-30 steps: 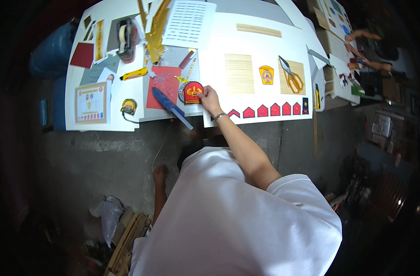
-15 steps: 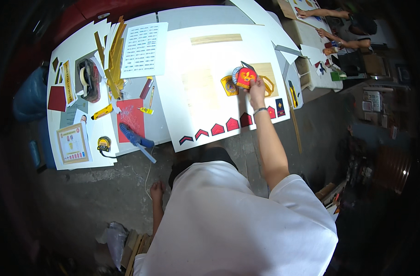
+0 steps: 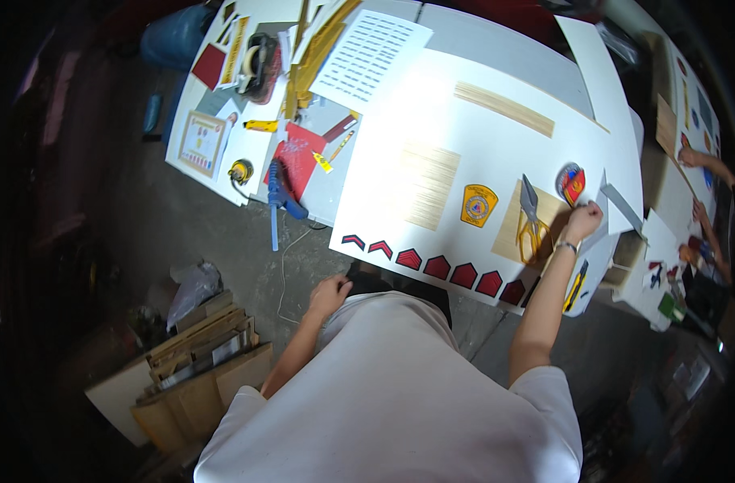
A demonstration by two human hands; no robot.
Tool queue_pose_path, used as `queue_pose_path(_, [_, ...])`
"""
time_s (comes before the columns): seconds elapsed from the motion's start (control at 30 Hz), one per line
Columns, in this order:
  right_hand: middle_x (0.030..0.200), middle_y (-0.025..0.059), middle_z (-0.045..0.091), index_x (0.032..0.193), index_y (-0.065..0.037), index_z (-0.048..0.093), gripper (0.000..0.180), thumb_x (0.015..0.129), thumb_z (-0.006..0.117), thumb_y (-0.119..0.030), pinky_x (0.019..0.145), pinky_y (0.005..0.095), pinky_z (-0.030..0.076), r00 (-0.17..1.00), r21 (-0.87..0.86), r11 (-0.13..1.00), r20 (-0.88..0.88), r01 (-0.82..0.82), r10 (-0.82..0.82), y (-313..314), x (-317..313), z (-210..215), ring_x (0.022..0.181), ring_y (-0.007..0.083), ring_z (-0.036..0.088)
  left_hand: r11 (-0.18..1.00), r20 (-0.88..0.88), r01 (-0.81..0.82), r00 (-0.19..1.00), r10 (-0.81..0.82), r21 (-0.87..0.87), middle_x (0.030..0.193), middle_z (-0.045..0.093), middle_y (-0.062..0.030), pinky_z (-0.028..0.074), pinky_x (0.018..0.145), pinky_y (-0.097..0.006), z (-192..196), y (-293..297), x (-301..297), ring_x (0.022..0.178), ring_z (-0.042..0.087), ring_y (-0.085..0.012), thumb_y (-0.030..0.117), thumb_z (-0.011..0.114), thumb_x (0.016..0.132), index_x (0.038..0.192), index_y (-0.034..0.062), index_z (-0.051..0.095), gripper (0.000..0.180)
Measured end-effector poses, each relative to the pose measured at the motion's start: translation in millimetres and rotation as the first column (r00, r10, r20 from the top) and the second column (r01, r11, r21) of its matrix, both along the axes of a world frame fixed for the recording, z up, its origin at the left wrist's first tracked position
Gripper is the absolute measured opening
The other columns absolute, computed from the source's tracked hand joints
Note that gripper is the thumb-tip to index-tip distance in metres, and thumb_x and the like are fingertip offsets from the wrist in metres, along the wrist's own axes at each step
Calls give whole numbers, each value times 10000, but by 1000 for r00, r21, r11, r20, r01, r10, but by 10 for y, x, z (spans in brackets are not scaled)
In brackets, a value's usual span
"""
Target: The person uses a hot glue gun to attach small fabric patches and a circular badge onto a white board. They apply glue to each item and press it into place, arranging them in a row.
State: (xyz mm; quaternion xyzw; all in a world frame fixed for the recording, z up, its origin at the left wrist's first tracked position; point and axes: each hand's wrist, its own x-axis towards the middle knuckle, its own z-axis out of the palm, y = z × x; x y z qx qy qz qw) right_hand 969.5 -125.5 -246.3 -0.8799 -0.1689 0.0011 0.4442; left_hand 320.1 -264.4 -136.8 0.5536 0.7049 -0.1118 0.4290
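My right hand (image 3: pixel 583 223) reaches to the right part of a white board (image 3: pixel 384 177), fingers closed at the lower edge of round patches (image 3: pixel 571 183), the red one tilted. Beside it, scissors with yellow handles (image 3: pixel 531 219) lie across a wood-grain square (image 3: pixel 508 225). A yellow shield-shaped patch (image 3: pixel 479 206) lies left of them. Along the near edge runs a row of red and black chevron patches (image 3: pixel 437 266). My left hand (image 3: pixel 329 296) is low by my black shorts (image 3: pixel 370 282), loosely open and holding nothing.
To the left are a printed sheet (image 3: pixel 373 60), a tape dispenser (image 3: pixel 260 68), a blue glue gun (image 3: pixel 280 193), a tape measure (image 3: pixel 240 171) and a red sheet (image 3: pixel 297 161). A yellow cutter (image 3: pixel 576 287) lies right. Cardboard pieces (image 3: pixel 198 378) stand on the floor. Another person's hands (image 3: pixel 689 157) work far right.
My right hand has carried the round patches rightward, away from the shield patch and past the scissors, which are now uncovered. My left hand has risen to my shorts. The view has turned.
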Motion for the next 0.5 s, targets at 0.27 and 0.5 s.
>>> queue_pose_path(0.27, [678, -56, 426, 804, -87, 524, 353, 1094, 516, -289, 491, 239, 276, 895, 241, 929, -285, -280, 344, -49, -1020, 581, 570, 33, 358, 970, 403, -187, 908, 111, 154, 943, 732, -111, 533, 770, -333, 316, 858, 851, 809, 654, -177, 276, 640, 1028, 1145, -5, 704, 311])
queue_pose_path(0.5, [658, -81, 423, 786, -124, 490, 334, 1088, 551, -255, 498, 212, 280, 595, 308, 730, -430, -611, 679, 23, -1977, 934, 563, 13, 369, 939, 610, -318, 772, 177, 130, 896, 721, -59, 517, 743, -306, 591, 1066, 859, 791, 617, -117, 220, 647, 1036, 1125, -9, 705, 252])
